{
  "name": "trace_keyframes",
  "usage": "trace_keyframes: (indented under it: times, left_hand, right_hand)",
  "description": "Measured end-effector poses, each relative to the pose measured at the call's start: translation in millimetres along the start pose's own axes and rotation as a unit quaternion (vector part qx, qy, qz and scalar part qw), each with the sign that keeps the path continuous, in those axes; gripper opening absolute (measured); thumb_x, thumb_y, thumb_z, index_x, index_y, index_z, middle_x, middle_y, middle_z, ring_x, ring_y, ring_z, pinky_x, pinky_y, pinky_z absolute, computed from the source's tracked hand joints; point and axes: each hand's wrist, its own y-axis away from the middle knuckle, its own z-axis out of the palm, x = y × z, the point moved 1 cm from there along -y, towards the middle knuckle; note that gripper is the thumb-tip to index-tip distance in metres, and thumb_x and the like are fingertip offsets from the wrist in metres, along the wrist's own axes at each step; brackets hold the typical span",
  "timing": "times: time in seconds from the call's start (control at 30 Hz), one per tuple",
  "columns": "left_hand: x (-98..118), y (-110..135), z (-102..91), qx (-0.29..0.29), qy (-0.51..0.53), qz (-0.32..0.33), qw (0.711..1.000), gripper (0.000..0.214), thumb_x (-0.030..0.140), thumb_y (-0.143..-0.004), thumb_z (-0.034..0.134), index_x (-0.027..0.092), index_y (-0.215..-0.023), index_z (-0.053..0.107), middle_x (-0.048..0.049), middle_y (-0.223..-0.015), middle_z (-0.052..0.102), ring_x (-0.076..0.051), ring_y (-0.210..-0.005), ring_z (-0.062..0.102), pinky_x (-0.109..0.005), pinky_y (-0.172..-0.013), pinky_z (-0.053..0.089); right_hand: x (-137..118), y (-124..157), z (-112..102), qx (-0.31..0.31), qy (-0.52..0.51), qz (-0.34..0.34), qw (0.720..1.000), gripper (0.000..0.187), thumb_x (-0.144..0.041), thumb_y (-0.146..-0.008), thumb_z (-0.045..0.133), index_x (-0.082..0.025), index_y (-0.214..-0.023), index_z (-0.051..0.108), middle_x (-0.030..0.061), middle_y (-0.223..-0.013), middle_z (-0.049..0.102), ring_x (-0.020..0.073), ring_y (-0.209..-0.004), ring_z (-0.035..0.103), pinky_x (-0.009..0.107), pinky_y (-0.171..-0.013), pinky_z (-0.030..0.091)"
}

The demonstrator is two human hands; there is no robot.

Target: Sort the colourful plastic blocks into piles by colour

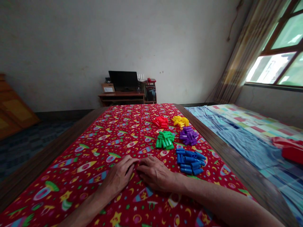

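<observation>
Blue tubes (190, 161), glossy, partly hiding one another, lie lower right of the frame's centre, the right hand (154, 173) and left hand (121, 171) nearby, fingers bent narrowly, undersides hidden, any grip impossible to tell.

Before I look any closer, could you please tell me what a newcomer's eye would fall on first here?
Probably the bright red patterned cloth running down the middle of the table. On its right side sit five single-colour heaps of small pieces: red heap and yellow heap farthest, green heap and purple heap between, blue heap nearest. The left hand and right hand rest on the cloth, fingertips close together.
</observation>
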Motion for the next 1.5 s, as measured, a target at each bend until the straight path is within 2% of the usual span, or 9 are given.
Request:
trace_keyframes:
  times: [0.4,0.57,0.67,0.8,0.97,1.1,1.2,1.3,1.5]
  left_hand:
    - [4.8,-1.6,-5.0,0.003,-0.017,0.006,1.0,0.031,0.025,-0.095,0.037,0.024,-0.105,0.066,-0.0037,-0.091,0.067,-0.017,-0.082,0.067,-0.027,-0.073,0.054]
    - [3.7,-1.5,-4.8,0.002,-0.016,0.008,1.0,0.03,0.026,-0.095,0.036,0.024,-0.103,0.065,-0.0029,-0.088,0.067,-0.017,-0.081,0.067,-0.026,-0.072,0.054]
    - [2.8,-0.9,-4.9,0.001,-0.019,0.004,1.0,0.03,0.026,-0.094,0.037,0.023,-0.104,0.065,-0.0023,-0.087,0.066,-0.017,-0.079,0.067,-0.026,-0.068,0.054]
    - [-0.6,0.9,-2.3,0.011,-0.012,0.008,1.0,0.029,0.027,-0.095,0.038,0.023,-0.107,0.065,-0.0031,-0.092,0.065,-0.017,-0.083,0.067,-0.025,-0.071,0.053]
    - [-4.8,3.0,2.3,0.012,-0.001,0.003,1.0,0.031,0.027,-0.096,0.037,0.025,-0.11,0.064,-0.0025,-0.094,0.065,-0.017,-0.085,0.066,-0.025,-0.075,0.052]
    - [-4.5,3.4,2.8,0.017,-0.006,0.001,1.0,0.03,0.029,-0.096,0.038,0.025,-0.11,0.065,-0.0023,-0.093,0.065,-0.017,-0.084,0.066,-0.025,-0.076,0.052]
    - [-2.9,2.3,2.1,0.021,-0.01,0.005,1.0,0.03,0.029,-0.096,0.038,0.025,-0.109,0.065,-0.0024,-0.092,0.065,-0.017,-0.083,0.066,-0.025,-0.075,0.052]
    - [-1.9,0.9,0.2,0.015,-0.014,0.009,1.0,0.031,0.028,-0.096,0.037,0.024,-0.109,0.065,-0.0029,-0.092,0.065,-0.017,-0.084,0.066,-0.025,-0.074,0.053]
    - [21.1,1.3,-8.4,0.049,-0.033,0.046,0.997,0.032,0.022,-0.097,0.036,0.022,-0.118,0.06,-0.0065,-0.104,0.065,-0.018,-0.096,0.065,-0.028,-0.086,0.054]
  right_hand:
    - [1.4,3.7,5.2,0.001,-0.012,-0.003,1.0,0.019,-0.025,-0.097,0.044,-0.018,-0.106,0.059,0.0097,-0.107,0.061,0.0184,-0.096,0.054,0.034,-0.088,0.045]
    - [-5.6,0.4,-46.9,0.017,-0.093,-0.025,0.995,0.022,-0.022,-0.094,0.05,-0.019,-0.113,0.062,0.0086,-0.111,0.064,0.0175,-0.097,0.06,0.03,-0.082,0.049]
    - [31.4,0.6,-107.0,0.188,-0.129,0.074,0.971,0.031,-0.033,-0.096,0.047,-0.02,-0.12,0.062,0.0088,-0.12,0.065,0.0199,-0.11,0.06,0.035,-0.093,0.048]
    - [136.4,31.2,-150.2,0.366,-0.128,0.265,0.883,0.049,-0.051,-0.095,0.04,-0.017,-0.12,0.066,0.0103,-0.12,0.067,0.0238,-0.115,0.059,0.04,-0.102,0.042]
    - [225.4,88.6,-121.1,0.375,-0.229,0.454,0.775,0.076,-0.066,-0.092,0.028,-0.006,-0.123,0.063,0.0212,-0.132,0.058,0.0308,-0.128,0.05,0.046,-0.107,0.037]
    - [215.4,92.5,-94.4,0.319,-0.238,0.451,0.799,0.079,-0.077,-0.083,0.034,-0.012,-0.109,0.072,0.014,-0.112,0.071,0.0317,-0.12,0.057,0.052,-0.108,0.036]
    - [191.8,68.5,-81.8,0.254,-0.281,0.378,0.844,0.078,-0.081,-0.079,0.037,-0.017,-0.105,0.073,0.0102,-0.11,0.072,0.0293,-0.118,0.059,0.05,-0.111,0.033]
    - [177.5,45.9,-73.3,0.192,-0.396,0.311,0.843,0.079,-0.083,-0.079,0.034,-0.02,-0.106,0.073,0.011,-0.115,0.07,0.0272,-0.115,0.061,0.049,-0.107,0.039]
    - [179.6,55.3,-72.8,0.27,-0.346,0.362,0.823,0.083,-0.087,-0.073,0.039,-0.017,-0.104,0.072,0.0142,-0.119,0.068,0.031,-0.121,0.057,0.053,-0.109,0.036]
